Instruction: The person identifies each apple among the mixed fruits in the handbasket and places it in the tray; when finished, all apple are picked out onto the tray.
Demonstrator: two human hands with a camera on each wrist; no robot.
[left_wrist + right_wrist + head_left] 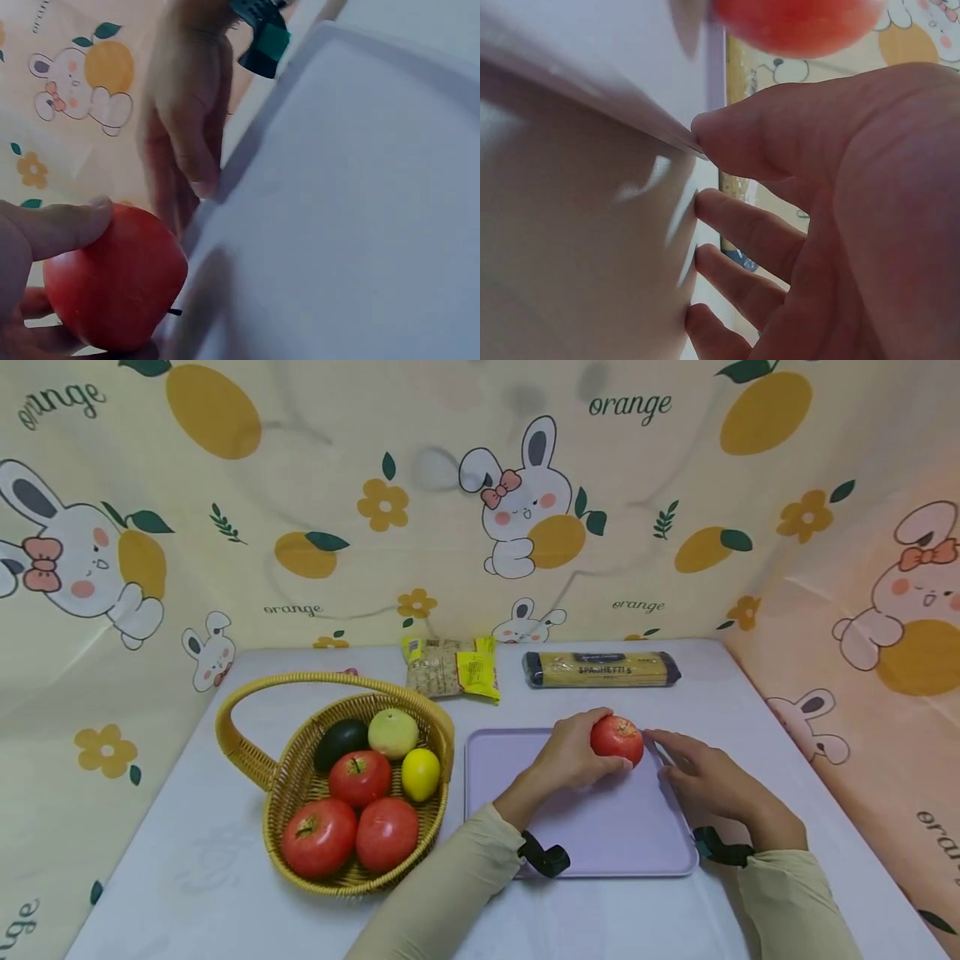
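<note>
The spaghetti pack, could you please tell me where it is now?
In the head view, the spaghetti pack lies far back on the table, right of centre, beyond the lilac tray and right of the yellow-ended bag.

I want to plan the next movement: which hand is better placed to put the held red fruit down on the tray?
Probably the left hand. It grips the red fruit near the far right corner of the tray; the right hand holds no fruit and is at the tray's edge.
</note>
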